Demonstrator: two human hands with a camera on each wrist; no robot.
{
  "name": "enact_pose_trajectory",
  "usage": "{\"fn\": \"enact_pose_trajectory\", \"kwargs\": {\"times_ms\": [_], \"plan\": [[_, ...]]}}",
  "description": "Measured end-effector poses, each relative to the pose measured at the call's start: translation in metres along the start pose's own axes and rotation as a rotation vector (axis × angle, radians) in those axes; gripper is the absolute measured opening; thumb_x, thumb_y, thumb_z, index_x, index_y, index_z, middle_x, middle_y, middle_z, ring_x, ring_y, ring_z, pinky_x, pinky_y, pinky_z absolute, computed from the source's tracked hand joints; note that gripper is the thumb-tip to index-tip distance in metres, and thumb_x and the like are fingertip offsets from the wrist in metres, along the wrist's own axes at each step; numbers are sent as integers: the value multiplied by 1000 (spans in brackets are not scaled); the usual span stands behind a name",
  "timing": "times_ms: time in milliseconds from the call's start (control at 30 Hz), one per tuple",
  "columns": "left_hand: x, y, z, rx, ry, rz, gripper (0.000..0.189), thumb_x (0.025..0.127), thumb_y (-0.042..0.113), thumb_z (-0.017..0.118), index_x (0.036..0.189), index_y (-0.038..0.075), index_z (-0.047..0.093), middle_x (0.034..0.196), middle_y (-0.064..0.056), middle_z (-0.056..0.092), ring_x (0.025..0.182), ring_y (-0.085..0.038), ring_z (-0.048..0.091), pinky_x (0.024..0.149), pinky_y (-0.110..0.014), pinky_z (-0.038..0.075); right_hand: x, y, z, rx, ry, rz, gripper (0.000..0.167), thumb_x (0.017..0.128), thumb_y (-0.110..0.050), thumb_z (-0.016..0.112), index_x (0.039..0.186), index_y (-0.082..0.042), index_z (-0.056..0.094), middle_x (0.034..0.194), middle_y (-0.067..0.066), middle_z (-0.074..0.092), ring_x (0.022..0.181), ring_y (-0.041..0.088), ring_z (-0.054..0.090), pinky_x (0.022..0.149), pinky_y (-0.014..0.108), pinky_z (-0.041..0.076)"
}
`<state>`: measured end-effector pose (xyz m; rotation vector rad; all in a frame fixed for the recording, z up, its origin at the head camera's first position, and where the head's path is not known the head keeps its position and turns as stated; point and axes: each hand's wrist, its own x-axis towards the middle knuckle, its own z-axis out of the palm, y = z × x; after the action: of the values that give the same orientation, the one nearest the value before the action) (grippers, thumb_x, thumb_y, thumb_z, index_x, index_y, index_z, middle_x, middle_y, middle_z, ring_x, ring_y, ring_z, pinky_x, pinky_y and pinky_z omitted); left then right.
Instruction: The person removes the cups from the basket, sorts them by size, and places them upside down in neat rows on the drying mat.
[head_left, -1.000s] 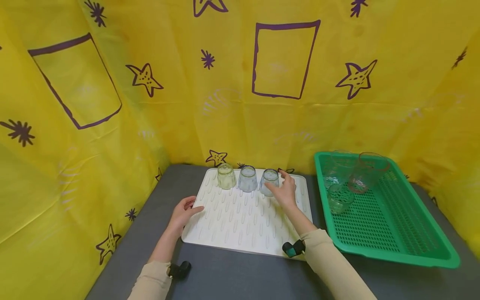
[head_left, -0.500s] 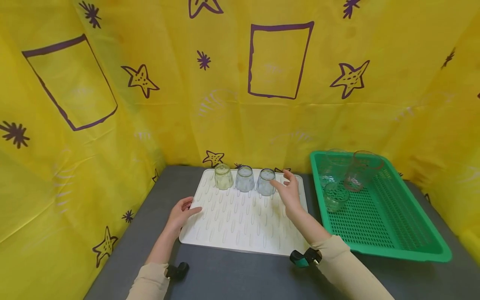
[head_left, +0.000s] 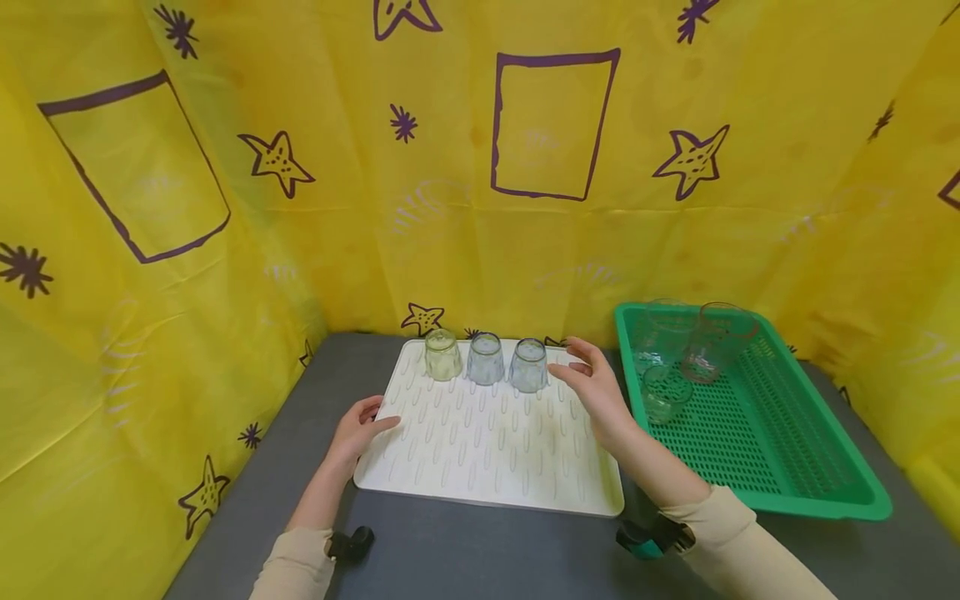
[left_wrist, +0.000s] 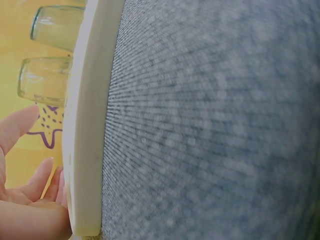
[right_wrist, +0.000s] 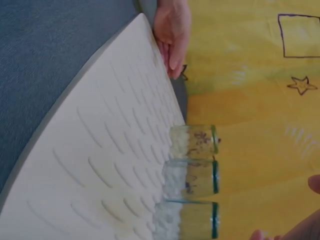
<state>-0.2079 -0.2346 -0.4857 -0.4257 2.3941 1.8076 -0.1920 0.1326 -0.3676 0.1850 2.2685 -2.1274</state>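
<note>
Three small glasses stand upside down in a row along the back of a white ridged drying mat (head_left: 480,450): a yellow-green glass (head_left: 442,357), a blue glass (head_left: 485,360) and another blue glass (head_left: 528,367) at the right. My right hand (head_left: 600,392) hovers just right of that last glass, fingers spread and holding nothing; in the right wrist view only its fingertips (right_wrist: 312,222) show at the corner. My left hand (head_left: 358,433) rests at the mat's left edge with relaxed fingers, its thumb over the rim.
A green perforated basket (head_left: 817,500) stands right of the mat. Inside are a tall clear glass (head_left: 660,333), a pinkish glass (head_left: 712,346) and a small greenish glass (head_left: 665,396). A yellow patterned cloth (head_left: 442,250) hangs behind the grey tabletop (head_left: 465,550).
My right hand has let go of the rightmost blue glass and drawn away to the right, leaving it standing on the mat. My left hand has stayed at the mat's edge.
</note>
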Motion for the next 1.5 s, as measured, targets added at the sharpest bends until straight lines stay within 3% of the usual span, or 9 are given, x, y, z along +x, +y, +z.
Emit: {"fn": "enact_pose_trajectory", "kwargs": {"times_ms": [200, 433, 667, 733, 1033, 1267, 1500], "plan": [[-1, 0, -3, 5, -14, 3, 70, 85, 15, 76, 143, -1, 40, 144, -20, 39, 134, -34, 33, 111, -48, 28, -9, -12, -30, -59, -87, -53, 67, 95, -19, 64, 151, -9, 29, 152, 13, 30, 126, 31, 35, 106, 48, 30], [0, -1, -4, 1, -22, -4, 71, 85, 13, 75, 144, -1, 37, 146, -20, 36, 135, -34, 31, 112, -47, 26, -8, -18, -74, -99, -84, -77, 75, 94, -28, 66, 153, -9, 24, 150, 15, 31, 120, 22, 40, 104, 44, 36], [2, -5, -6, 8, -26, -3, 73, 85, 16, 76, 145, 0, 36, 147, -20, 35, 135, -34, 30, 112, -48, 27, -1, -21, -110, -135, -83, -113, 73, 95, -33, 65, 152, -8, 27, 133, -2, 42, 109, 10, 50, 84, 20, 47], [2, -5, -6, 7, -26, -6, 74, 85, 16, 76, 144, 0, 37, 147, -21, 34, 135, -35, 30, 112, -49, 26, 1, -21, -118, -159, -91, -124, 72, 95, -32, 65, 151, -7, 28, 131, -2, 42, 107, 10, 50, 83, 19, 47], [1, -5, -5, -5, -31, 0, 73, 84, 15, 76, 144, -1, 37, 148, -21, 35, 136, -35, 29, 113, -48, 25, 15, -17, -153, -359, -147, -100, 77, 96, -36, 62, 154, -6, 21, 150, 19, 29, 116, 15, 45, 87, 24, 46], [3, -7, -3, 0, -36, 8, 72, 84, 14, 76, 144, -1, 38, 147, -21, 36, 135, -35, 31, 112, -48, 26, 26, -10, -179, -503, -211, -84, 76, 95, -36, 64, 152, -4, 24, 149, 22, 31, 120, 31, 42, 85, 34, 50], [1, -5, -2, -1, -41, 5, 72, 85, 14, 76, 144, -1, 38, 147, -21, 36, 135, -35, 31, 112, -48, 26, 40, -3, -203, -631, -271, -81, 76, 94, -36, 65, 150, -2, 28, 146, 25, 34, 122, 38, 40, 86, 46, 48]]}}
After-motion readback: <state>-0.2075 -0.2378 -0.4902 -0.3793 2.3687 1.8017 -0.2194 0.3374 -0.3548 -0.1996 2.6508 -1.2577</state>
